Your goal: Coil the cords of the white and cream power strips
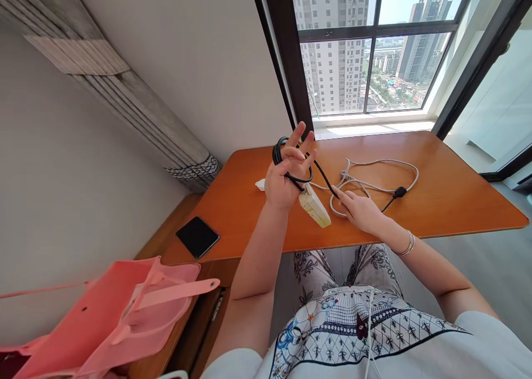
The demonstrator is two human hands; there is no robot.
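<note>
A black cable (277,153) is looped round the fingers of my left hand (286,174), which is raised over the table with its fingertips spread. From the loops the cable runs down to the right into my right hand (359,210), pinched between thumb and fingers. Just below my left hand, a pale yellow-white block (315,206) is tilted over the table. A white cable (386,162) lies in loose loops beyond my right hand, and a black connector (399,192) joins it to a black stretch of cable.
The orange-brown table (449,201) stands before a window. A black phone (197,237) lies at its left end, near a pink bag (108,312). A small white object (260,185) sits left of my left hand. A tied curtain (166,129) hangs by the wall.
</note>
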